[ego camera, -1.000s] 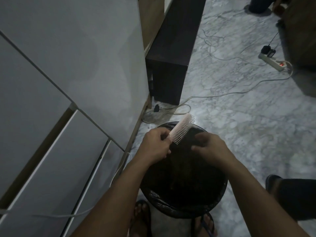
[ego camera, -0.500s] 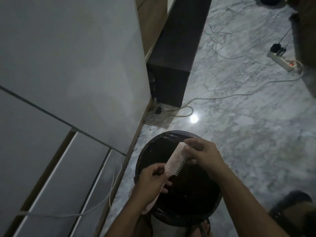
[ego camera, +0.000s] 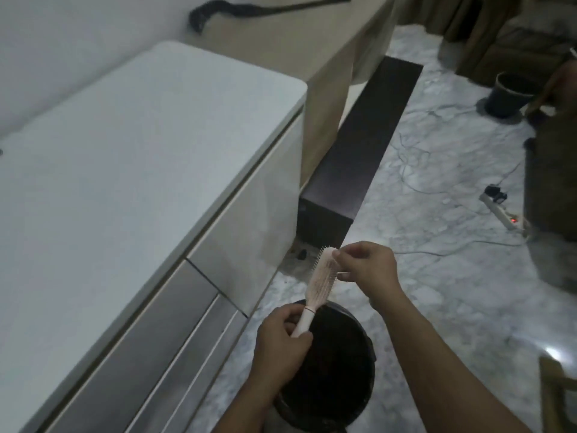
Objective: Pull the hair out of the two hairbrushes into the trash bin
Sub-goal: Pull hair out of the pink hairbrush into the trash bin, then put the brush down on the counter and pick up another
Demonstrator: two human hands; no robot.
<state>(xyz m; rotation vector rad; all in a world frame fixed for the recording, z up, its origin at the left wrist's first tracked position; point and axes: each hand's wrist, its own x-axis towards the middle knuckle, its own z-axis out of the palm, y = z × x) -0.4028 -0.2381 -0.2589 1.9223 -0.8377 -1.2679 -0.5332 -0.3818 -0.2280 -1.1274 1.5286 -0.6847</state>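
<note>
A pale pink hairbrush (ego camera: 321, 282) stands nearly upright above the black-lined trash bin (ego camera: 359, 385) on the marble floor. My left hand (ego camera: 281, 342) grips its handle from below. My right hand (ego camera: 365, 270) is at the brush head, thumb and fingers pinching at the bristles near the top. Any hair between the fingers is too fine to make out. A dark second hairbrush (ego camera: 215, 12) lies on the beige desk at the far top.
A white drawer cabinet (ego camera: 125, 182) fills the left. A dark bench (ego camera: 359, 151) runs along the beige desk. Cables and a power strip (ego camera: 505, 214) lie on the floor to the right, with another dark bin (ego camera: 509, 95) farther back.
The head camera tilted up, bringing the cabinet top and desk into view. The brush rose from over the bin to nearly upright, and my right hand moved to its upper bristles.
</note>
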